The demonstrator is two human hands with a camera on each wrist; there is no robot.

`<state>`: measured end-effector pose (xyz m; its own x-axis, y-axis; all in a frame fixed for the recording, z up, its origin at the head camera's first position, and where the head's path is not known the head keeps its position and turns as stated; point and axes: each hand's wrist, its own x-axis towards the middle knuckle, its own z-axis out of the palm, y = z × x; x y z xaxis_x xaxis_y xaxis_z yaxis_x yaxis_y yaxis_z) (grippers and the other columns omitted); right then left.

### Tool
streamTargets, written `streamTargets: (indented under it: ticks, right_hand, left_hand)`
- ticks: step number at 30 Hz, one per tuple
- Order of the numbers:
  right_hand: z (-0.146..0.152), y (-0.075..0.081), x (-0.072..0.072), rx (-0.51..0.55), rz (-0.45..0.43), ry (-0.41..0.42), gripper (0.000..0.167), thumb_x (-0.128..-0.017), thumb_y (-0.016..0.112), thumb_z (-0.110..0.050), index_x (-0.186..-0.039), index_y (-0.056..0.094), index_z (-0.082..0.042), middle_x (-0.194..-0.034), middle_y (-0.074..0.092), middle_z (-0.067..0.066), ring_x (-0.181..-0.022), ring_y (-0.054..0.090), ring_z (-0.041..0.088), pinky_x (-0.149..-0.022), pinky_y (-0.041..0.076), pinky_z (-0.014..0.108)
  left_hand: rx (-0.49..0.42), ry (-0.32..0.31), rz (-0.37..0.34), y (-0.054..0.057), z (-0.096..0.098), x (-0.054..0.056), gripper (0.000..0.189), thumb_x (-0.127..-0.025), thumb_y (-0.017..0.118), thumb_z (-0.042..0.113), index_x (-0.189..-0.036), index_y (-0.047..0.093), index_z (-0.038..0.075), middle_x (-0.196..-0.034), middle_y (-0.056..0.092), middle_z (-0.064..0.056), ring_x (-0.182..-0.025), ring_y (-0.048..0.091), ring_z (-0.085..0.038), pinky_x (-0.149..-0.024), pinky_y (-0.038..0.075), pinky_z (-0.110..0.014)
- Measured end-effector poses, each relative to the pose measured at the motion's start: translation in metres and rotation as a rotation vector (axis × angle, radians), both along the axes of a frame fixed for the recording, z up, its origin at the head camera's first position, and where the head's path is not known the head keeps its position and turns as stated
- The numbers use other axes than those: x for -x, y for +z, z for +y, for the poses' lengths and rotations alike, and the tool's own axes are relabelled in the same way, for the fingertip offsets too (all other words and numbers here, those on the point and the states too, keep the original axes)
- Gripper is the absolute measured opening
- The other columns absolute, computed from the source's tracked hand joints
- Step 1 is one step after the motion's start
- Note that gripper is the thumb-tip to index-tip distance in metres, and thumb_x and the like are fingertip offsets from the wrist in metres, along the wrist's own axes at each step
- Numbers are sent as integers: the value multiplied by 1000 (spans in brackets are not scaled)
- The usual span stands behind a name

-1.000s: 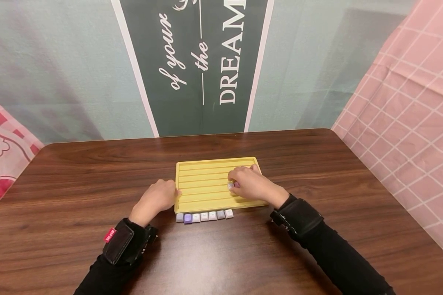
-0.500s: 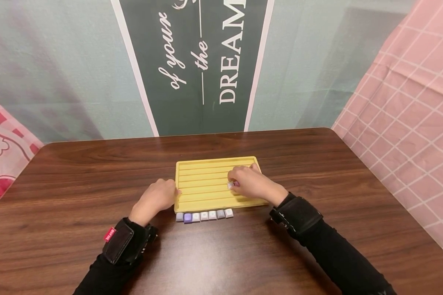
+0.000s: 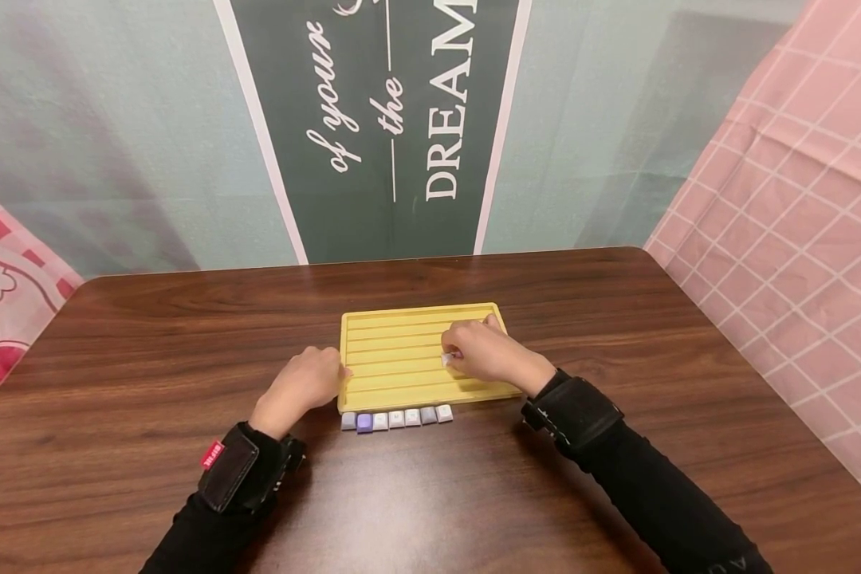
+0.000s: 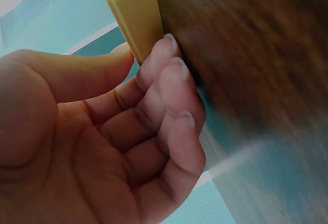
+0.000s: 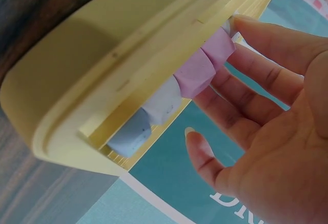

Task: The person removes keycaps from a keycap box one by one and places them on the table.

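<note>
A yellow tray (image 3: 419, 308) with long parallel grooves lies on the table. My left hand (image 3: 304, 383) grips its left end, thumb on the rim and curled fingers against the outer side. Over the right part of the tray, my right hand (image 3: 484, 352) pinches a white keycap (image 5: 230, 27) between thumb and fingers at one groove. Beside that keycap in the same groove, the right wrist view shows a pink keycap (image 5: 196, 75), another pink one, a pale lavender keycap (image 5: 164, 101) and a blue-grey keycap (image 5: 130, 134). In the head view my right hand hides most of this row.
Several loose keycaps (image 3: 396, 419), white, grey and one purple, stand in a row along the tray's front edge. The brown wooden table (image 3: 416, 502) ends at the back against a hanging cloth (image 3: 581, 143). A pink checked cloth (image 3: 803, 263) hangs at the right.
Both hands and the tray stay almost still. The white keycap shows slightly less under my right fingers than before.
</note>
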<state>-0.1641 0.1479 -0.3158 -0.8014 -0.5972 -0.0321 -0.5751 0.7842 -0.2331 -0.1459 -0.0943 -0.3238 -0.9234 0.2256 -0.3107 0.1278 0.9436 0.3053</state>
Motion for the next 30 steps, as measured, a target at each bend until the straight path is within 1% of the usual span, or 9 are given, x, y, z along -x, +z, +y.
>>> streamTargets:
  ticks: [6, 11, 15, 23, 30]
  right_hand:
    - [1, 1, 0, 20, 12, 20, 22, -85, 63, -9, -66, 53, -15, -62, 40, -5, -59, 38, 12, -65, 19, 34]
    - [-1, 0, 2, -11, -9, -11, 18, -85, 65, -12, -68, 57, -14, -62, 43, -5, -60, 39, 12, -65, 19, 34]
    - [-2, -2, 3, -33, -12, -20, 16, -85, 65, -14, -70, 59, -14, -63, 44, -6, -60, 39, 12, -64, 19, 33]
    - [-2, 2, 0, -26, -15, -18, 16, -86, 64, -15, -71, 58, -14, -63, 44, -6, -59, 39, 11, -64, 19, 33]
    - [0, 1, -1, -16, -13, -8, 17, -87, 63, -15, -71, 57, -14, -63, 42, -7, -59, 38, 11, -65, 18, 33]
  left_hand:
    - [1, 13, -10, 1, 0, 0, 22, -94, 49, 18, -82, 57, 2, -60, 38, -4, -52, 38, -17, -51, 31, -27]
    - [-4, 15, -11, 1, 0, 0, 22, -94, 49, 18, -82, 57, 1, -60, 39, -5, -52, 38, -17, -51, 31, -26]
    - [-9, 6, -1, 0, 0, 0, 22, -94, 49, 17, -81, 57, 2, -60, 39, -5, -52, 38, -17, -51, 31, -27]
    - [-10, 0, 7, 0, 0, 0, 22, -94, 49, 17, -79, 56, 3, -60, 37, -4, -52, 38, -17, -52, 32, -27]
    - [-9, 1, 8, -1, 0, -1, 23, -94, 49, 17, -77, 56, 3, -60, 36, -4, -52, 37, -17, -52, 31, -27]
